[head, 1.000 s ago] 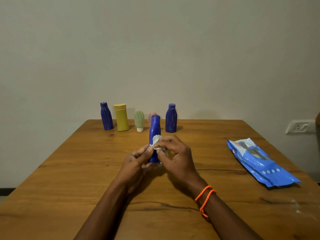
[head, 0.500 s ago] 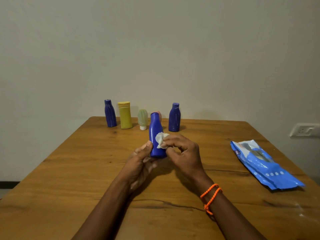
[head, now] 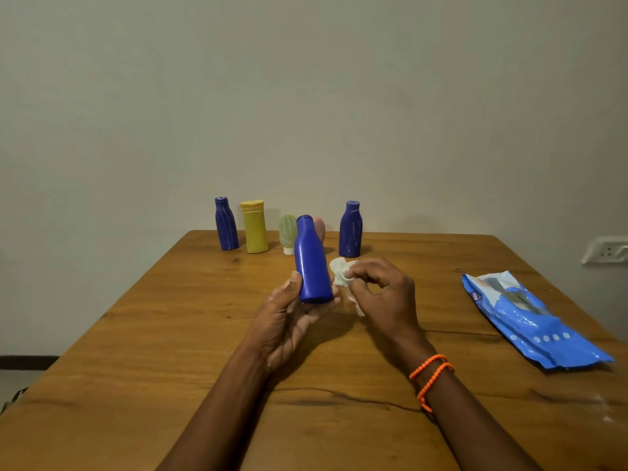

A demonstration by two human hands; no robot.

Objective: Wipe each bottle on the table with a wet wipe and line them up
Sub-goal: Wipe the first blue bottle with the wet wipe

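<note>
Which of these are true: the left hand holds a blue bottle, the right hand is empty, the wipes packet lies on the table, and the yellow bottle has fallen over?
1. The left hand holds a blue bottle. True.
2. The right hand is empty. False: it pinches a crumpled white wipe beside the bottle.
3. The blue wipes packet lies on the table. True.
4. The yellow bottle has fallen over. False: it stands upright in the row at the far edge.
</note>
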